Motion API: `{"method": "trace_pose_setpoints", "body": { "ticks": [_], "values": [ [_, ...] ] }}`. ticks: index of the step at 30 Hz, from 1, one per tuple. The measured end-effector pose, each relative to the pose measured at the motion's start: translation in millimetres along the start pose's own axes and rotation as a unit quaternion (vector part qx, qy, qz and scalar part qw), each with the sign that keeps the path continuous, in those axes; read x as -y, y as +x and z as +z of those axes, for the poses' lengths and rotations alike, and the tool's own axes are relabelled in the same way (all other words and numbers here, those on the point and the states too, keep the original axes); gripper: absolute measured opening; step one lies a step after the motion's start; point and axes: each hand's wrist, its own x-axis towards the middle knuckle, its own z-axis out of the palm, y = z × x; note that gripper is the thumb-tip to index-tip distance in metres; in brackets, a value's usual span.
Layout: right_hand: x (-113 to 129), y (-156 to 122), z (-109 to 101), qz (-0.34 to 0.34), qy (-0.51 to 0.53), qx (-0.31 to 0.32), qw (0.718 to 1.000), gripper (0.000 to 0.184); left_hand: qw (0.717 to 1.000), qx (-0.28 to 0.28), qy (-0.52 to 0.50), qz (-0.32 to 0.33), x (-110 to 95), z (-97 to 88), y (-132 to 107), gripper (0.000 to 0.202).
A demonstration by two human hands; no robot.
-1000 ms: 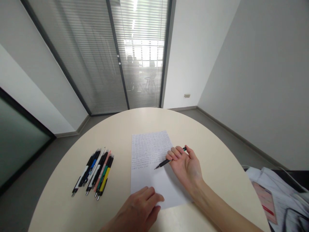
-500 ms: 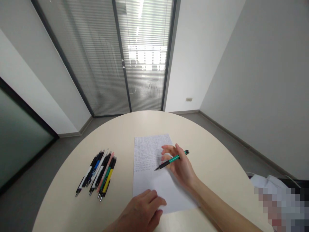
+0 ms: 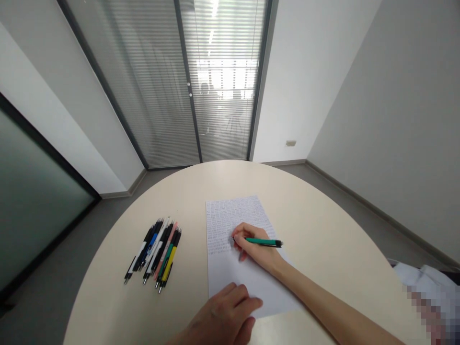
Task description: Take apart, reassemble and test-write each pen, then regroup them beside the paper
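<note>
A white sheet of paper (image 3: 230, 273) lies on the round cream table (image 3: 316, 239), its upper half filled with lines of small handwriting. My right hand (image 3: 257, 249) is closed in a writing grip on a green and black pen (image 3: 266, 242), whose tip touches the sheet at the end of the written lines. My left hand (image 3: 223, 318) rests flat on the near edge of the paper with its fingers stretched out.
Several pens (image 3: 158, 254) in different colours lie side by side on the table left of the sheet. A blurred white thing (image 3: 427, 292) sits at the lower right beyond the table's edge. Glass doors with blinds (image 3: 201, 91) stand behind.
My right hand turned the pen from a loose hold into a writing grip and brought its tip down onto the paper. The view shifted slightly to the left.
</note>
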Motion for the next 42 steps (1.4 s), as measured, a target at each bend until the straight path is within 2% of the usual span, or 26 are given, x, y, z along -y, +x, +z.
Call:
{"method": "trace_pose_setpoints", "body": {
  "ticks": [6, 13, 25, 31, 42],
  "values": [
    [-8.1, -0.5, 1.2, -0.019, -0.072, -0.021, 0.997, 0.033, 0.999, 0.017, -0.027, -0.019, -4.7, -6.4, 0.4, 0.035],
    [-9.0, -2.5, 2.3, -0.015, -0.084, 0.001, 0.996, 0.031, 0.998, 0.047, -0.023, -0.035, -9.1, -11.6, 1.2, 0.034],
    [-8.5, -3.3, 2.6, -0.024, -0.099, 0.002, 0.995, 0.031, 0.998, 0.008, -0.054, -0.030, -9.7, -9.6, -2.6, 0.031],
    [-10.9, -3.0, 2.9, -0.023, -0.102, -0.002, 0.994, 0.030, 0.998, 0.020, -0.045, -0.031, -9.5, -9.6, -3.2, 0.032],
    [-5.6, -2.7, 1.5, -0.006, -0.038, -0.019, 0.999, 0.032, 0.996, 0.034, -0.074, -0.043, -12.6, -14.0, -2.0, 0.034]
  ]
}}
